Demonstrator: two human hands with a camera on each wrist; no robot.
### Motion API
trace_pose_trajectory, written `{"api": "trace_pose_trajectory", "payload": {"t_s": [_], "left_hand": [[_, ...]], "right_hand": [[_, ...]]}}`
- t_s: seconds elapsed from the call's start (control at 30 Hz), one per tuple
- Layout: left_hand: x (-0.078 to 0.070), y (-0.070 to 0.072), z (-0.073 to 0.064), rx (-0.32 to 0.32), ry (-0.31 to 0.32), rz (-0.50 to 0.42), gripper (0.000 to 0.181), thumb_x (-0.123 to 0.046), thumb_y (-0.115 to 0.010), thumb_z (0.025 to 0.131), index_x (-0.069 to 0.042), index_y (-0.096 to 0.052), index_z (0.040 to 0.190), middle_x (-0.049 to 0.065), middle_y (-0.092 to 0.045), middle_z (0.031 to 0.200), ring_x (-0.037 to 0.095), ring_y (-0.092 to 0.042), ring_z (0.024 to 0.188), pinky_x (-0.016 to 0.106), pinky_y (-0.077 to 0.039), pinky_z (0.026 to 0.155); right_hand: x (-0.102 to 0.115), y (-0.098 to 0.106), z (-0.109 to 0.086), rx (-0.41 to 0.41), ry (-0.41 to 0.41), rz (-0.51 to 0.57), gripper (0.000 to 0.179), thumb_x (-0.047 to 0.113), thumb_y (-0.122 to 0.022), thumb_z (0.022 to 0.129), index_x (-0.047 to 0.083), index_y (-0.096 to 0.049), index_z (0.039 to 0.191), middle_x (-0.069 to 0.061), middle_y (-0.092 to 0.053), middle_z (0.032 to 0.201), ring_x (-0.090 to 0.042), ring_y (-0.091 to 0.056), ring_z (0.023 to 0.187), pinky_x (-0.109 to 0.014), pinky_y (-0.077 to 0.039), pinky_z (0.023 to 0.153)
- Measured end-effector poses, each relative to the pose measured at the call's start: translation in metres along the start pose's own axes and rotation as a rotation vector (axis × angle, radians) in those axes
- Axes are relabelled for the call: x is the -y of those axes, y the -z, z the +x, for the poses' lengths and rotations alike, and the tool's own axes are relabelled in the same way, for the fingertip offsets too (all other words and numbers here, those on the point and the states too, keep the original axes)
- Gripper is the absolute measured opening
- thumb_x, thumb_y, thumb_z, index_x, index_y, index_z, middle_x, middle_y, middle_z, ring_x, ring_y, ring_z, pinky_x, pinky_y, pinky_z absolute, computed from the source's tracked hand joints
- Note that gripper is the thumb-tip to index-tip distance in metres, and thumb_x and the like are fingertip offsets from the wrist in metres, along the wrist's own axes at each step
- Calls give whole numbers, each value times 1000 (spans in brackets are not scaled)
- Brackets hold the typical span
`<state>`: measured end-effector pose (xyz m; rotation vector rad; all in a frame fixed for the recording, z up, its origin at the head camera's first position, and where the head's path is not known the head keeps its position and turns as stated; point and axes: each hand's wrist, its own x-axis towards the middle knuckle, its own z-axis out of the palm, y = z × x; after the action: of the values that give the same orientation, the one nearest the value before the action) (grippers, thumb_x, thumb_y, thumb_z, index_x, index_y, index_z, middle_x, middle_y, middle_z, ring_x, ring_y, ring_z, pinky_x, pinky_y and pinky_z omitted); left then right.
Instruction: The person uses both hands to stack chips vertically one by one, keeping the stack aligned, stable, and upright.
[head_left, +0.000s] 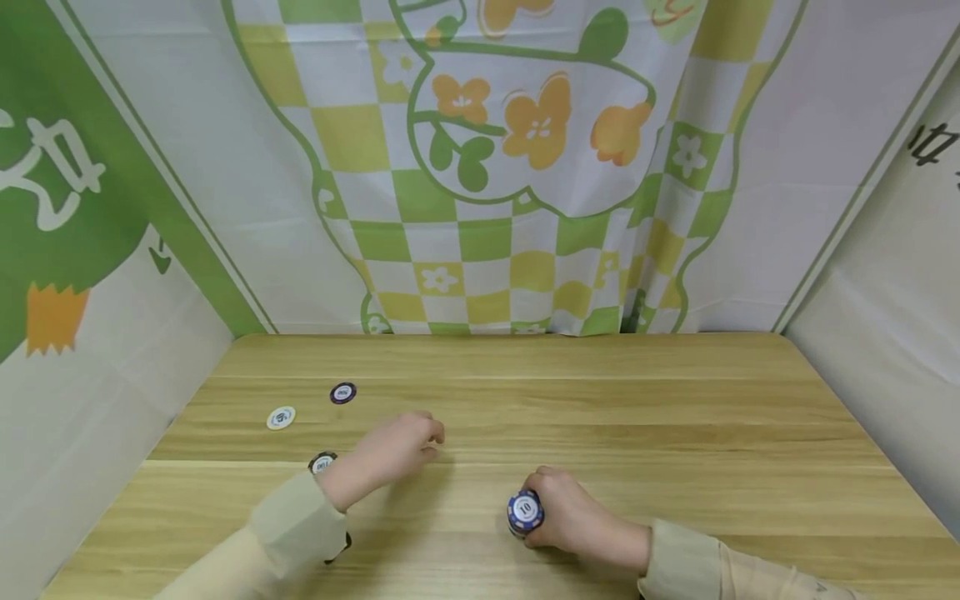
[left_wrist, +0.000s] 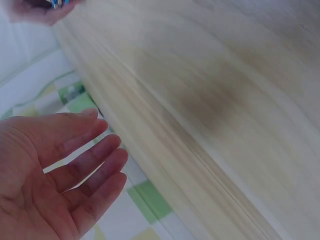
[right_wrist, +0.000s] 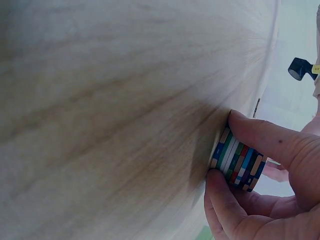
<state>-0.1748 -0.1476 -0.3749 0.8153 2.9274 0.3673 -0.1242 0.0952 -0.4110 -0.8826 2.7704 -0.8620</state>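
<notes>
A stack of several poker chips [head_left: 525, 510] stands near the table's front, its top chip blue and white and marked 10. My right hand [head_left: 573, 512] grips this stack from the right. In the right wrist view, thumb and fingers hold the sides of the chip stack [right_wrist: 239, 159], whose layers show blue, green, white and red edges. My left hand [head_left: 393, 454] hovers over the table to the left of the stack. Seen in the left wrist view, the left hand [left_wrist: 65, 170] has its fingers loosely bent, with nothing between them.
On the wooden table [head_left: 675, 417] at the left lie a dark chip [head_left: 342, 392] and a pale chip [head_left: 281, 417]. A black-edged chip [head_left: 322, 462] marked 100 is partly covered by my left forearm. A patterned curtain [head_left: 480, 250] hangs behind the far edge.
</notes>
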Motion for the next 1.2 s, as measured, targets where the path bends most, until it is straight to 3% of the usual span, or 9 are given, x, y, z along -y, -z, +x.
{"api": "trace_pose_trajectory", "payload": {"t_s": [0.17, 0.53, 0.67, 1.2], "left_hand": [[16, 5, -5, -3, 48, -44, 14, -5, -65, 80, -1, -66, 93, 9, -64, 91, 25, -61, 85, 38, -51, 73], [53, 11, -20, -55, 120, -33, 13, -9, -65, 80, -4, -66, 91, 7, -65, 87, 24, -60, 82, 40, -50, 72], [62, 14, -28, -77, 128, -71, 13, -7, -64, 80, -2, -66, 91, 8, -65, 88, 25, -60, 81, 40, -50, 72], [92, 10, -54, -85, 258, -142, 14, -7, -64, 81, 2, -64, 91, 10, -63, 85, 24, -59, 78, 39, -51, 68]], "right_hand": [[0, 0, 0, -5, 6, -8, 42, 7, -84, 48, 2, -60, 82, -1, -54, 78, -13, -52, 71, -24, -48, 66], [0, -1, 0, -5, 7, -7, 42, 7, -84, 49, 2, -60, 82, 0, -54, 79, -13, -52, 72, -24, -48, 67], [0, -1, 0, -10, 11, -7, 42, 7, -84, 48, 2, -60, 81, 0, -54, 78, -13, -52, 72, -24, -48, 66], [-1, -1, 0, -11, 9, -6, 42, 6, -84, 48, 2, -60, 81, 1, -53, 78, -13, -51, 72, -24, -47, 67]]}}
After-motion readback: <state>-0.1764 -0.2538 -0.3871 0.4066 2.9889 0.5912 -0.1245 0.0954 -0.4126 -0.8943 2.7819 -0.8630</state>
